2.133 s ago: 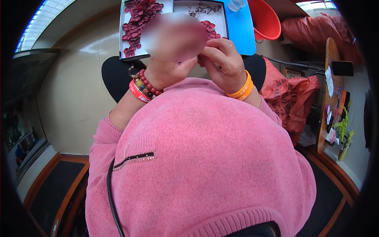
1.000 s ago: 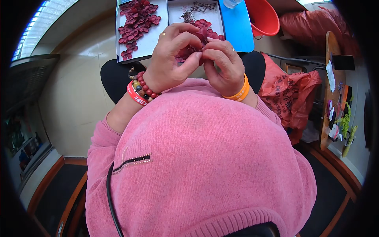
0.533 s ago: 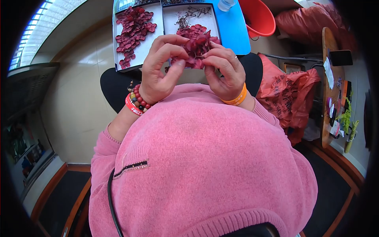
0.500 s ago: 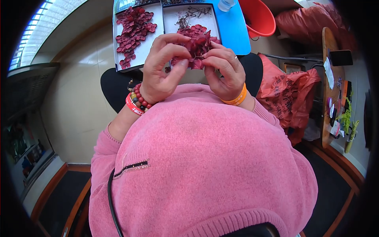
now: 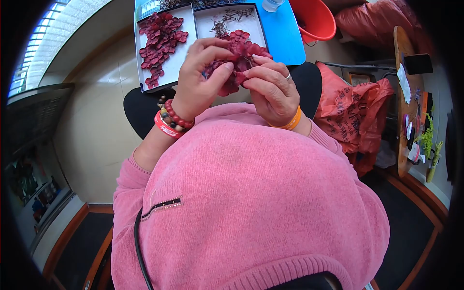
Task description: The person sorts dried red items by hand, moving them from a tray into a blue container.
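A cluster of dark red flowers is between my two hands, over the near edge of the right white tray. My left hand, with bead bracelets at the wrist, has its thumb and fingers closed on the left side of the cluster. My right hand, wearing a ring and an orange band, pinches the cluster from the right. Thin brown stems lie in the right tray. Loose dark red flowers are spread over the left white tray.
Both trays are on a blue table, with a clear cup at its far side. Right of it stands a red bucket. Red plastic bags are on the right, near a wooden table with a phone.
My left thumb and fingers have moved right onto the flower cluster. The cluster has turned, and more of its flowers hang below the tray edge.
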`<act>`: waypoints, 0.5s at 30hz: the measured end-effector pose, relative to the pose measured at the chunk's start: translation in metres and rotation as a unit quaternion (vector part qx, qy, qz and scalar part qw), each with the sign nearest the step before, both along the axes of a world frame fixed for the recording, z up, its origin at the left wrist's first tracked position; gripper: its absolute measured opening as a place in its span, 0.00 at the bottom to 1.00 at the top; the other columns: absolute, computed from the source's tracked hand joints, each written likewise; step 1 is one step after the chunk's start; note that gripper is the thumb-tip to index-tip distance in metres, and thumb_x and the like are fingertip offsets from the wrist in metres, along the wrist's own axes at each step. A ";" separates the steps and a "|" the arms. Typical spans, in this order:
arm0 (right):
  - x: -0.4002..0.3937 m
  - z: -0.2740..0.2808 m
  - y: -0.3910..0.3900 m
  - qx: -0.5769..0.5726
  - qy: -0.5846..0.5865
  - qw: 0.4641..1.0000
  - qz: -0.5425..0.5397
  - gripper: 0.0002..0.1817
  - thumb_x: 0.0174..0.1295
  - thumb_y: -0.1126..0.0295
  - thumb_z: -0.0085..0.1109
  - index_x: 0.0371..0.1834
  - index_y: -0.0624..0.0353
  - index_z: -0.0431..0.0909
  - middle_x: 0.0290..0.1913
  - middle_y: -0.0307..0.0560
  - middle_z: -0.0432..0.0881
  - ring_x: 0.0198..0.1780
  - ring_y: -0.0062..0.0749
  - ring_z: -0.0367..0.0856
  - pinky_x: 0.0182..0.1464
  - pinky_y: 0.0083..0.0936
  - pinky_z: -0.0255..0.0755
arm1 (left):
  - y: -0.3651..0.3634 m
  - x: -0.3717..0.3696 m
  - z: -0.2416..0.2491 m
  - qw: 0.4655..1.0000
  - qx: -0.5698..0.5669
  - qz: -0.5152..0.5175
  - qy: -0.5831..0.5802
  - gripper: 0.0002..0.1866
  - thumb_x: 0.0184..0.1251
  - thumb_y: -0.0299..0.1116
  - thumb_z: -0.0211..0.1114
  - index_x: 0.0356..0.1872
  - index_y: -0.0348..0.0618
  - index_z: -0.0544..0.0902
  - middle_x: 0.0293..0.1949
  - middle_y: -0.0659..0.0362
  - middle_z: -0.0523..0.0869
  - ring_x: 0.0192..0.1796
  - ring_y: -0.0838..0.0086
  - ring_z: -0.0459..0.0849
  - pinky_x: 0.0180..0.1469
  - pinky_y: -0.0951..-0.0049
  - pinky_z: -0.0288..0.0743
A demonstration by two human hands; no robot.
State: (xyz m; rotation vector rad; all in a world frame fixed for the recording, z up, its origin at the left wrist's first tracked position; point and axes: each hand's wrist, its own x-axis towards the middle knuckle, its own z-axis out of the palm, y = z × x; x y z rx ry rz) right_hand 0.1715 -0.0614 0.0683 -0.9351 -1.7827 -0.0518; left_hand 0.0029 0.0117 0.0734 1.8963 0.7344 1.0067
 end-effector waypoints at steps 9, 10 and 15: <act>-0.001 0.002 0.000 0.011 -0.023 1.000 0.016 0.09 0.45 0.84 0.60 0.31 0.62 0.78 0.37 0.47 0.80 0.39 0.40 0.77 0.55 0.40 0.75 | -0.010 0.007 0.008 0.998 0.048 -0.031 -0.021 0.07 0.54 0.23 0.60 0.35 0.43 0.82 0.54 0.51 0.75 0.58 0.63 0.70 0.60 0.64 0.61; -0.001 0.001 0.001 0.008 -0.019 1.000 0.018 0.09 0.45 0.84 0.60 0.31 0.62 0.78 0.37 0.47 0.80 0.40 0.40 0.77 0.55 0.40 0.75 | -0.005 0.008 0.003 0.995 0.094 -0.018 0.023 0.07 0.54 0.25 0.61 0.34 0.43 0.83 0.53 0.51 0.75 0.57 0.62 0.71 0.59 0.64 0.62; 0.004 -0.004 0.002 -0.023 0.041 0.999 0.013 0.11 0.45 0.86 0.60 0.32 0.62 0.78 0.38 0.48 0.80 0.41 0.42 0.78 0.55 0.39 0.75 | 0.004 0.002 -0.008 0.972 0.205 0.017 0.116 0.06 0.56 0.32 0.61 0.33 0.45 0.84 0.52 0.51 0.76 0.56 0.59 0.71 0.60 0.61 0.59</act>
